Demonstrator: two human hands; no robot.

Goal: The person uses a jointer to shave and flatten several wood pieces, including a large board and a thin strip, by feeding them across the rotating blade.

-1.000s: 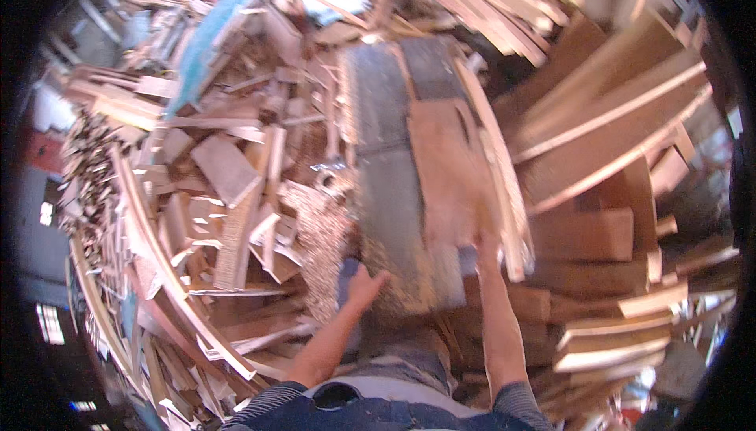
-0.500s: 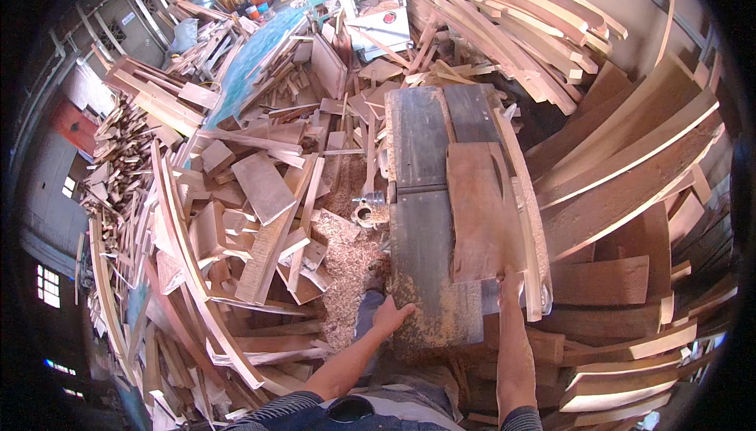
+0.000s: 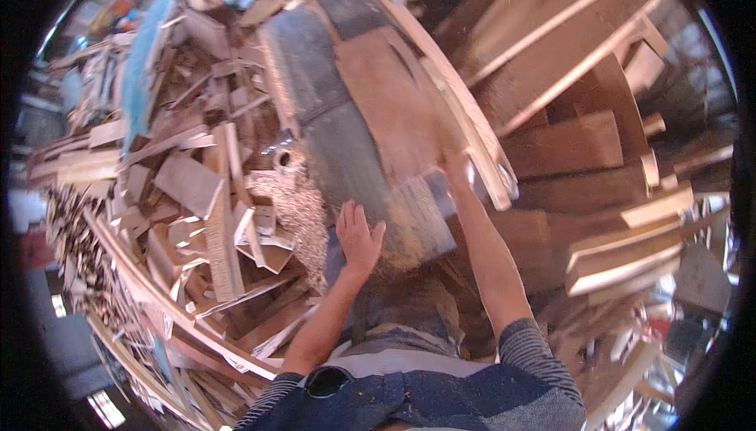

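A broad brown wooden board (image 3: pixel 386 92) lies flat on the dark bed (image 3: pixel 321 128) of a woodworking machine, which looks like a jointer. The board runs alongside a pale wooden fence (image 3: pixel 449 96). My right hand (image 3: pixel 454 166) grips the board's near right corner, its fingers partly blurred and hidden. Beside the near left edge of the bed is my left hand (image 3: pixel 361 242), empty, with fingers stretched out and thumb apart. Sawdust (image 3: pixel 409 238) coats the near end of the bed.
Left of the machine, wood shavings (image 3: pixel 295 210) cover the floor near a round metal fitting (image 3: pixel 285 159). Beyond them lie heaped offcuts (image 3: pixel 189 183) and long curved strips (image 3: pixel 157 293). Large curved planks (image 3: pixel 563 147) are stacked on the right, with shorter pieces (image 3: pixel 630 246) nearer.
The view has swung round to the right and down, blurring the picture. My left hand has come away from the bed's corner and opened. My right hand stays at the board's near end.
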